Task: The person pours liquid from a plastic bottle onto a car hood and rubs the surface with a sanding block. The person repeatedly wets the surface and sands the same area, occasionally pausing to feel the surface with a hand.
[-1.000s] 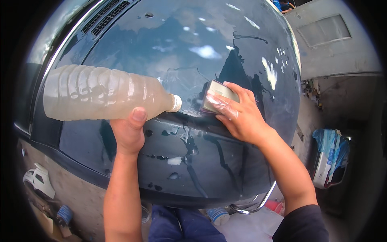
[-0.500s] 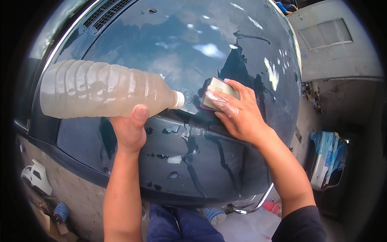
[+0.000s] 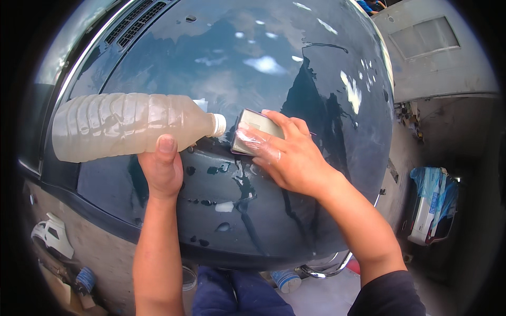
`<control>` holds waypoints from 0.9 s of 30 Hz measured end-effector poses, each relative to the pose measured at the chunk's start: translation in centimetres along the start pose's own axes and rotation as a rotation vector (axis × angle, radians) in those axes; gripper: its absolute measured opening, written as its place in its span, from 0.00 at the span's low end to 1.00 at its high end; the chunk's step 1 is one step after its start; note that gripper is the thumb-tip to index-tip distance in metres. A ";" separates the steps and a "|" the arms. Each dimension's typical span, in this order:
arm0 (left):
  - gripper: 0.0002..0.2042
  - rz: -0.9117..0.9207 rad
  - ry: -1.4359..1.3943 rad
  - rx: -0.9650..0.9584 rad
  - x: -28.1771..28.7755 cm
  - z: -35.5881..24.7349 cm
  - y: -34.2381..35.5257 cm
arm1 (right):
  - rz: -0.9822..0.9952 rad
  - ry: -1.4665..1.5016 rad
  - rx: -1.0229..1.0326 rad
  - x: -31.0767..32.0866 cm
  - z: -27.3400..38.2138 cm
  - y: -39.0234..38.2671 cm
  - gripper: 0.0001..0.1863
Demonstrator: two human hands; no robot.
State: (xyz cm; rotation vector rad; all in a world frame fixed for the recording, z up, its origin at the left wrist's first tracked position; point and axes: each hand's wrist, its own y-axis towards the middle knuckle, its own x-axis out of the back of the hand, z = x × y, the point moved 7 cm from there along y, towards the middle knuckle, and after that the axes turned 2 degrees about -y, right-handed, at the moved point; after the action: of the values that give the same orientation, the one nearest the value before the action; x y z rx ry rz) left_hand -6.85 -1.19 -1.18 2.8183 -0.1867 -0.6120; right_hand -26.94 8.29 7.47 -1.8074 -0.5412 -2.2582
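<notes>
My left hand (image 3: 162, 174) is wrapped round a large clear plastic bottle (image 3: 134, 124) of cloudy liquid. The bottle lies nearly level above the dark blue car hood (image 3: 226, 42), its white cap (image 3: 219, 125) pointing right. Just right of the cap, my right hand (image 3: 295, 158) is closed on a flat, rectangular sanding block (image 3: 259, 122), pale on top with a dark purplish edge. The block is pressed to the wet hood, its underside hidden. A whitish film covers some of the right fingers. Water streaks and drops mark the hood's paint near my hands.
A black vent grille (image 3: 134, 23) lies at the hood's far left. Below the front edge are a chrome bar (image 3: 329, 271) and a blue-and-white tub (image 3: 287, 282). A white plastic part (image 3: 52, 234) sits at lower left. Another vehicle, partly under blue sheeting (image 3: 435, 192), stands at right.
My right hand has slid the sanding block left across the hood, closer to the bottle. The bottle's cap end has shifted left too. Ripples seen by the cap earlier no longer show.
</notes>
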 end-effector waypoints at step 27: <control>0.27 0.018 0.070 -0.051 -0.4 -1.2 0.2 | 0.060 0.021 -0.021 2.1 -1.6 -4.4 0.31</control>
State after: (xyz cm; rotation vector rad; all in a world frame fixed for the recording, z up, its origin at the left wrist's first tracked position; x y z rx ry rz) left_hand -6.74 -1.01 0.06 2.7806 -0.1808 -0.5058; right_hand -30.54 11.84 8.47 -1.7829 -0.4548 -2.2494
